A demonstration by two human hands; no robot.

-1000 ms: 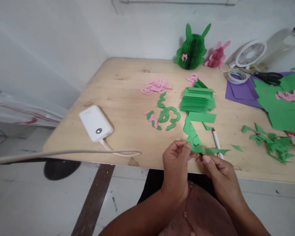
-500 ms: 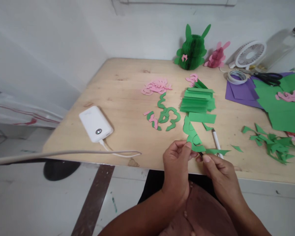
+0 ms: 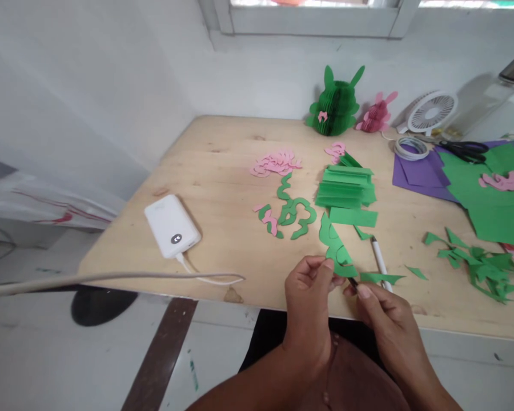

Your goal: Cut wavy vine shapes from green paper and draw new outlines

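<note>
My left hand (image 3: 310, 282) pinches a green paper piece (image 3: 337, 254) between thumb and fingers, near the table's front edge. The piece has a wavy outer edge, a straight side and drawn curved lines. My right hand (image 3: 379, 302) is closed on a slim black tool (image 3: 353, 282), whose tip meets the paper's lower edge; my fingers hide most of it, so its exact kind is unclear. Just right of the paper lies a pointed green offcut (image 3: 381, 278), across a white pen (image 3: 379, 257). Folded green paper strips (image 3: 346, 185) lie beyond the held piece.
Wavy green cutouts (image 3: 300, 214) and pink cutouts (image 3: 276, 164) lie mid-table. Green scraps (image 3: 480, 262), green sheets (image 3: 492, 211), black scissors (image 3: 465, 151) and tape (image 3: 411, 148) are rightward. Paper rabbits (image 3: 336, 108) and a fan (image 3: 432, 111) stand behind. A power bank (image 3: 171, 225) with cable lies left.
The head view has tilted up, so everything sits lower and the window frame shows more. Both hands keep their hold; a small gap now shows between the held paper and the offcut.
</note>
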